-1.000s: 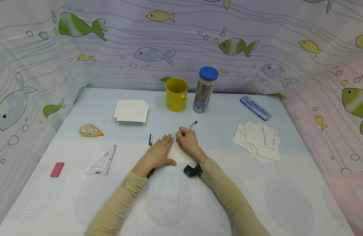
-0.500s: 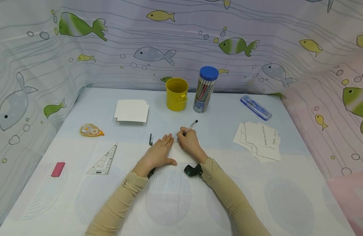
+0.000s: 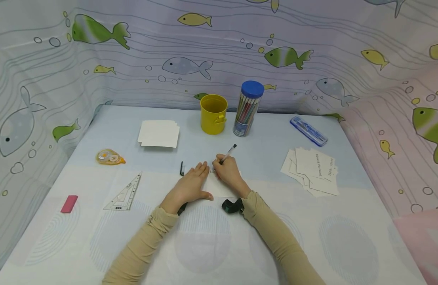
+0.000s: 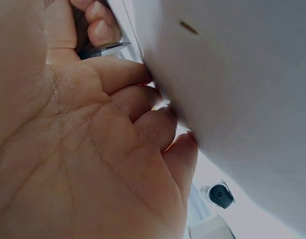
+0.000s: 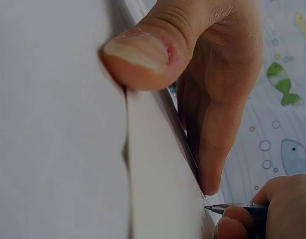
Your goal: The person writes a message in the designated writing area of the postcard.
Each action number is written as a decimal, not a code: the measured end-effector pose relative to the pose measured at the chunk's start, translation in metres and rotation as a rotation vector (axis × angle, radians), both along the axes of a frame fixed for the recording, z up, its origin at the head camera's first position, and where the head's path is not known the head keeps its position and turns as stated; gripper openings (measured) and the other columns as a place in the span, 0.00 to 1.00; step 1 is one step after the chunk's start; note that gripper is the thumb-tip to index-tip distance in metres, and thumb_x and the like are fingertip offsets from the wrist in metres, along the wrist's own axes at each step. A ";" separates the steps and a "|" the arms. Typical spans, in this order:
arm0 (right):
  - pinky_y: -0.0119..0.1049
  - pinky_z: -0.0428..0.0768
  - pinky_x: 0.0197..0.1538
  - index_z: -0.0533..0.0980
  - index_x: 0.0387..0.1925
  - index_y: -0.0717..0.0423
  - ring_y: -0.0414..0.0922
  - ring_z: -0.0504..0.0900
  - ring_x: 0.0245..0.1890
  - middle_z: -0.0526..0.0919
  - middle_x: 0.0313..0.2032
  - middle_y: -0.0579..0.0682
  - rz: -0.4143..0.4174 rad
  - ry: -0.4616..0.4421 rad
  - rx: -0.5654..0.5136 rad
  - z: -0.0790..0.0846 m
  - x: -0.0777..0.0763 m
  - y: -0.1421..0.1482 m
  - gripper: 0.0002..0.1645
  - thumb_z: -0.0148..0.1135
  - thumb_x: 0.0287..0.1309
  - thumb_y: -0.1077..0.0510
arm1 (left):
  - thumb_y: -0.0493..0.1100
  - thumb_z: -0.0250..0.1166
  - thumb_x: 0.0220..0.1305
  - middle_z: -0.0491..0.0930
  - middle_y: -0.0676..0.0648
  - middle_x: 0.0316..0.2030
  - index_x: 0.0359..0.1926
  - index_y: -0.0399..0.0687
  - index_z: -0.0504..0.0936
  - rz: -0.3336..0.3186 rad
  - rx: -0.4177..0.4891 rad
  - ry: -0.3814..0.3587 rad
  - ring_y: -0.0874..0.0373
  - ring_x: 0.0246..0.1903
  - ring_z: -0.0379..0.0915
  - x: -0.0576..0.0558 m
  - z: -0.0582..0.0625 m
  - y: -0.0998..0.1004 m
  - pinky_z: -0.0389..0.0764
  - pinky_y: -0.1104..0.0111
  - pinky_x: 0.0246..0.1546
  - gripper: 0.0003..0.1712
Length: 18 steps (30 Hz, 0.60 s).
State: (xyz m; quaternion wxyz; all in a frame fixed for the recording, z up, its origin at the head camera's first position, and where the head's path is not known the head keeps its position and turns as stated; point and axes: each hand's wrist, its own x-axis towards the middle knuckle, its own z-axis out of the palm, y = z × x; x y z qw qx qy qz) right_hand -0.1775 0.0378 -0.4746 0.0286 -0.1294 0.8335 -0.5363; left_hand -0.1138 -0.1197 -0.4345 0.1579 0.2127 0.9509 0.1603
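Observation:
My right hand (image 3: 227, 173) pinches a pen (image 3: 230, 151) with a clear barrel, tilted with its black end up and away. The pen's tip meets a small white card (image 3: 219, 188) on the table. My left hand (image 3: 189, 186) lies flat over the card's left side, fingers straight, thumb spread near its lower edge. In the right wrist view the pen's metal tip (image 5: 218, 206) is at the card, just beyond the left fingertips. The left wrist view shows the left palm (image 4: 98, 144) and the pen point behind it. Fingers hide any fresh writing. A black pen cap (image 3: 181, 169) lies left of the card.
Blank cards (image 3: 159, 133), a yellow bucket (image 3: 212, 118), a blue-lidded pencil tub (image 3: 246, 111) and a blue case (image 3: 308, 130) stand at the back. Written cards (image 3: 311, 170) are on the right. A correction tape (image 3: 110, 157), set square (image 3: 124, 196) and pink eraser (image 3: 69, 204) lie left.
The pen's upper end has shifted slightly, tilting a little more upright, as the right hand makes small movements at the card. The left hand stays in place.

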 end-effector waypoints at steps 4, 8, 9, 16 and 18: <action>0.26 0.55 0.11 0.59 0.11 0.51 0.34 0.63 0.05 0.65 0.05 0.41 -0.012 0.003 -0.024 -0.002 0.000 0.001 0.21 0.50 0.58 0.65 | 0.61 0.71 0.53 0.46 0.34 0.75 0.72 0.30 0.53 0.002 0.001 0.003 0.40 0.75 0.41 0.000 0.000 0.000 0.53 0.48 0.73 0.60; 0.25 0.57 0.10 0.59 0.11 0.51 0.34 0.64 0.05 0.66 0.05 0.40 -0.065 0.025 -0.101 -0.004 0.000 0.003 0.21 0.50 0.57 0.66 | 0.61 0.71 0.53 0.46 0.34 0.75 0.72 0.30 0.53 0.005 0.011 0.000 0.40 0.75 0.41 0.001 -0.001 0.001 0.53 0.48 0.73 0.60; 0.25 0.57 0.10 0.59 0.11 0.51 0.34 0.64 0.05 0.66 0.04 0.40 -0.076 0.031 -0.113 -0.005 0.001 0.004 0.21 0.50 0.56 0.66 | 0.61 0.71 0.53 0.46 0.34 0.75 0.72 0.30 0.53 0.005 0.013 0.000 0.40 0.75 0.41 0.001 -0.002 0.001 0.53 0.48 0.73 0.60; 0.25 0.58 0.11 0.60 0.11 0.51 0.35 0.65 0.05 0.67 0.05 0.41 -0.057 0.022 -0.099 -0.008 0.000 0.005 0.21 0.49 0.58 0.64 | 0.61 0.70 0.53 0.46 0.34 0.75 0.72 0.30 0.53 -0.001 0.009 0.008 0.40 0.75 0.41 0.000 -0.002 0.001 0.54 0.48 0.73 0.59; 0.25 0.58 0.11 0.60 0.12 0.52 0.35 0.66 0.05 0.68 0.05 0.42 -0.046 0.016 -0.094 -0.008 -0.001 0.005 0.21 0.49 0.60 0.64 | 0.61 0.70 0.53 0.46 0.34 0.75 0.72 0.30 0.53 -0.003 0.006 0.011 0.40 0.75 0.41 0.000 -0.002 0.000 0.54 0.48 0.73 0.59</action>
